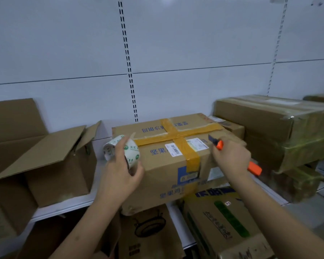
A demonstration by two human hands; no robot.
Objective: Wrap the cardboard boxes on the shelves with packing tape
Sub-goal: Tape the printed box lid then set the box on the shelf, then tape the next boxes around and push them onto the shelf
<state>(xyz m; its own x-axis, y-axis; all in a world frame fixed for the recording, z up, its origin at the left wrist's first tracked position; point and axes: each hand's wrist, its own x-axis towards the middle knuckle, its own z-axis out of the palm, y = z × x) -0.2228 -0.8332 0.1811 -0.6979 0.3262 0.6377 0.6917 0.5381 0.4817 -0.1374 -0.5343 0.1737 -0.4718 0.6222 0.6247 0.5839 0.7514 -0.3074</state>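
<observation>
Sitting on the white shelf (67, 206) is the box (172, 161), closed and crossed by two bands of yellow-brown tape (178, 136) that meet on its top; one band runs down the front face, partly over a white label (173, 148) with a barcode. Blue printed characters show on the top and front of the box.

At the box's left front corner the left hand (120, 176) grasps a roll (123, 153) of tape, fingers curled round it; the roll is white with green marks, and a short free end sticks up from it against the box's top edge. At the box's right edge the right hand (232, 157) is clenched round an orange knife (220, 144): its dark blade end points up and left over the top right of the box, and its orange tail sticks out behind the hand.

Left of the box stands an open carton (45, 165) with its flaps raised. Right of the box are stacked cartons (281, 128) covered in clear film, with a smaller carton (230, 126) between them and the box. Below the box, on a lower level, are more printed cartons (219, 221). Behind the box is a pale back panel (176, 53) with slotted uprights.
</observation>
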